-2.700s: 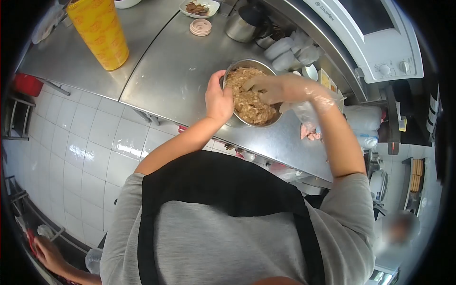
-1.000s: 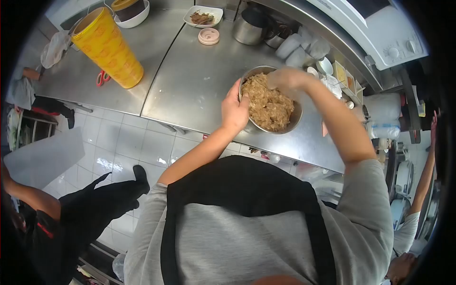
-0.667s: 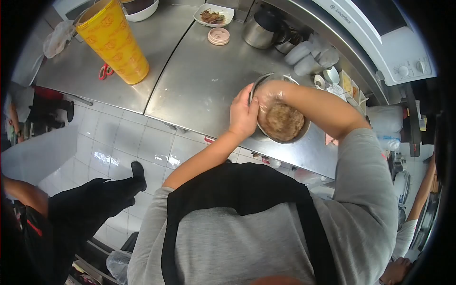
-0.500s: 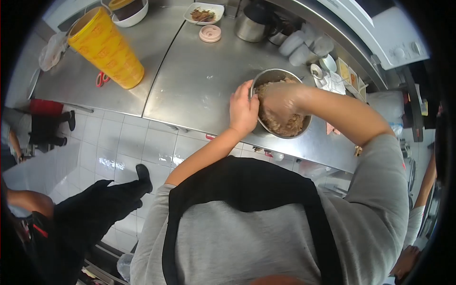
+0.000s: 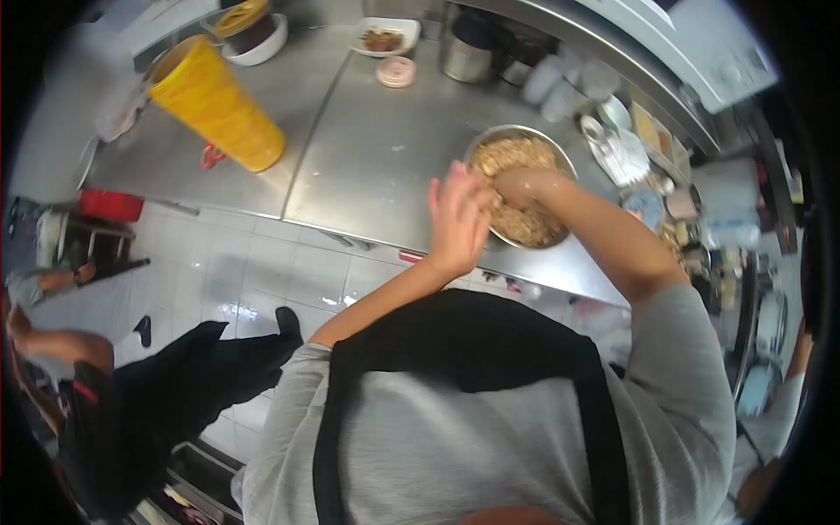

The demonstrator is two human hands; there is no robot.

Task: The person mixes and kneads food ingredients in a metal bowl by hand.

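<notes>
With twelve o'clock at the top of the view, a steel bowl (image 5: 566,157) stands on the stainless-steel desk (image 5: 376,157), filled with a lumpy brown minced mixture (image 5: 527,226). The right hand (image 5: 525,186), its forearm coming in from four o'clock, is sunk in the middle of that mixture, its fingers buried (so I cannot tell whether they are spread or closed). The left hand (image 5: 461,223) is at the bowl's eight o'clock side, fingers loosely spread and a little blurred; whether they touch the rim I cannot tell. From the bowl, a black-topped steel jug (image 5: 464,59) stands towards eleven, a round pink lid (image 5: 396,72) lies between ten and eleven, red-handled scissors (image 5: 213,157) lie at nine, and a yellow cylinder (image 5: 219,105) stands between nine and ten.
</notes>
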